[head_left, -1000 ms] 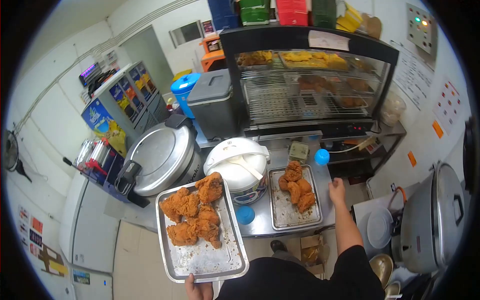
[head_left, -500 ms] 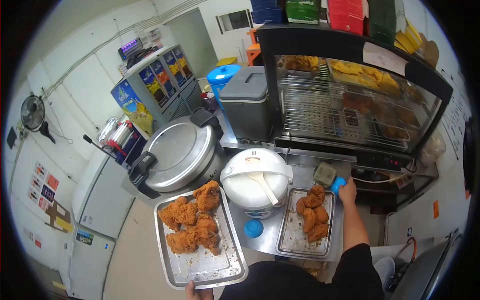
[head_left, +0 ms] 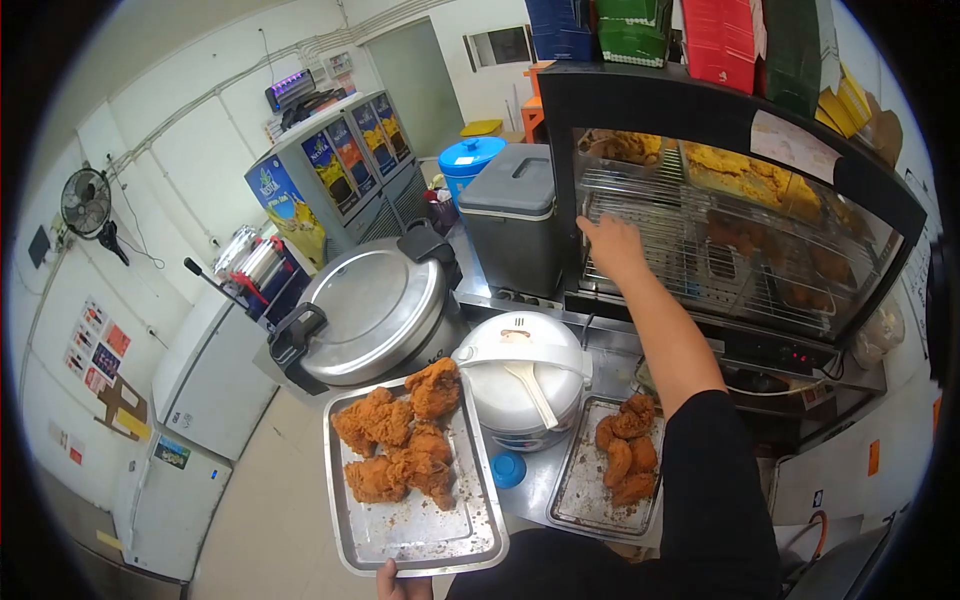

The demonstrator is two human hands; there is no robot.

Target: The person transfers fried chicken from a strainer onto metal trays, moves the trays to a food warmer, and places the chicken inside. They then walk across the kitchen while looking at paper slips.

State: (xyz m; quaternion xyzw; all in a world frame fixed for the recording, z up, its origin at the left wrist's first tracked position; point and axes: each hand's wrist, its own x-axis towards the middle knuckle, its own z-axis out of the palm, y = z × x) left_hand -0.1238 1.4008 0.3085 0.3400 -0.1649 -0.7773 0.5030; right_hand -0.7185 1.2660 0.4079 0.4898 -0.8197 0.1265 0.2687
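Observation:
My left hand (head_left: 403,584) grips the near edge of a metal tray (head_left: 460,545), with the thumb on top of the rim. Several pieces of fried chicken (head_left: 392,440) lie toward the tray's far end, with crumbs around them. My right hand (head_left: 614,246) reaches out to the left side of the glass front of a food warmer (head_left: 700,290). Its fingers are apart at the black frame, and nothing shows in them. Below that arm, a second tray (head_left: 575,495) on the counter carries more fried chicken (head_left: 628,450), partly covered by the sleeve.
A white rice cooker (head_left: 480,385) with a rice paddle (head_left: 533,393) on its lid stands between the trays, a blue bowl (head_left: 508,469) before it. To its left is a large silver cooker (head_left: 370,305). Folded boxes (head_left: 720,40) top the warmer; a grey bin (head_left: 510,200) stands beside it.
My right hand has left the blue item beside the counter tray and moved up and left to the warmer's front. My left hand still holds its tray; the view has shifted slightly.

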